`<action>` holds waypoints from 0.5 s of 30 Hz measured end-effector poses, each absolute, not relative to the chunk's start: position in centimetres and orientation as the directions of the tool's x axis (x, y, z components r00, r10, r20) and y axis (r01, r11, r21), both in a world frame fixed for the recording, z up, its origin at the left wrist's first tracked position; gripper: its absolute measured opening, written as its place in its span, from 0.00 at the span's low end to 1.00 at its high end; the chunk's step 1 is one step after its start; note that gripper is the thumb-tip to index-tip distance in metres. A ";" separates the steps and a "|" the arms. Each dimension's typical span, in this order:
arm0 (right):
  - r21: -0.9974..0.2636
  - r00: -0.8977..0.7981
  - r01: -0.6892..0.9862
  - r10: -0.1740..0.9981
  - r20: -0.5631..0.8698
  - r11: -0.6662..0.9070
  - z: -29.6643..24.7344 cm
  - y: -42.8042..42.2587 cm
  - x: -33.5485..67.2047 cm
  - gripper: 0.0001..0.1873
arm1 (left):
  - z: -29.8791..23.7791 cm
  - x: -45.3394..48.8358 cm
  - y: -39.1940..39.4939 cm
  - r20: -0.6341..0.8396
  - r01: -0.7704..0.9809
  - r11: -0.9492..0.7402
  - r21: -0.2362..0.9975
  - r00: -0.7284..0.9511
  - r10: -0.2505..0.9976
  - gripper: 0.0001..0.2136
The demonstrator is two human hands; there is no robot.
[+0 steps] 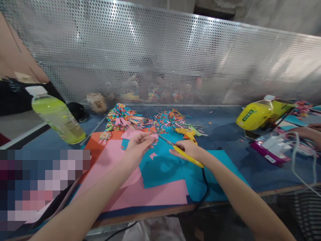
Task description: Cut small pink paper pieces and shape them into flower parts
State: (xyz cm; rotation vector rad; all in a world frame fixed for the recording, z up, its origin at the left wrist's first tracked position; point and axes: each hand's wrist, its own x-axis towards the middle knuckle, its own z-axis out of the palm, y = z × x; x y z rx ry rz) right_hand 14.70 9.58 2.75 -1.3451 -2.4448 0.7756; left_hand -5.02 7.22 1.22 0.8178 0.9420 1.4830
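Observation:
My left hand (140, 142) pinches a small piece of pink paper (154, 136) between thumb and fingers. My right hand (190, 150) is wrapped round a pair of yellow-handled scissors (184, 154), its blades pointing left at the pink piece. Whether the blades touch the paper I cannot tell. Beneath both hands lie blue paper sheets (160, 172), overlapping pink sheets (110, 167) and an orange sheet (94, 139). A small pink scrap (153, 156) rests on the blue paper. Just beyond my right hand lies a yellow glue gun (187, 133).
Colourful paper flowers (122, 117) and a heap of paper shreds (167, 120) lie at the back. Bottles stand left (59, 117) and right (253, 115), with a purple power strip (269, 152) trailing a white cable. A perforated metal panel (160, 50) closes the far side. Another person's hand (308, 134) is at right.

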 end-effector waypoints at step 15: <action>-0.570 -0.533 0.724 0.839 -0.107 0.388 3.2 9.4 14.7 0.24 | 1.4 -5.1 7.2 -0.010 -0.398 -0.048 0.916 -0.144 0.990 0.14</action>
